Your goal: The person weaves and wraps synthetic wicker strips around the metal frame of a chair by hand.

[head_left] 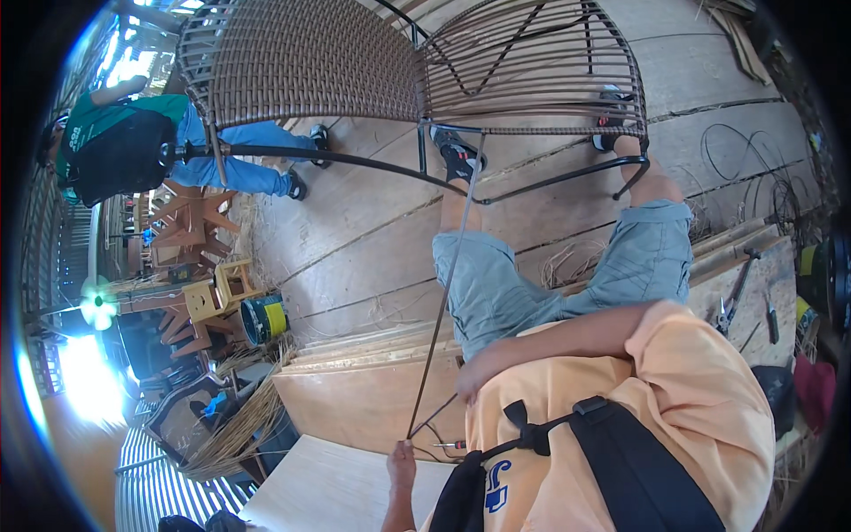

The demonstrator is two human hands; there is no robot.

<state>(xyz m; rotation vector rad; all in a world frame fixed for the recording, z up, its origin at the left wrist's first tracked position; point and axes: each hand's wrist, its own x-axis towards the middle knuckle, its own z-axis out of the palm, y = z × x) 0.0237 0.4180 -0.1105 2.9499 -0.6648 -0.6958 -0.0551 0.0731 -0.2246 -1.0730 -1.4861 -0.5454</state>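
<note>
From the woven chair, a strand is pinched by the left hand; the right hand's closure cannot be told. Weaving seems underway; steady tension is needed.

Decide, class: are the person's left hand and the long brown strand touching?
Touching. The head view shows the long brown strand running from the woven chair down into the closed left hand.
</note>
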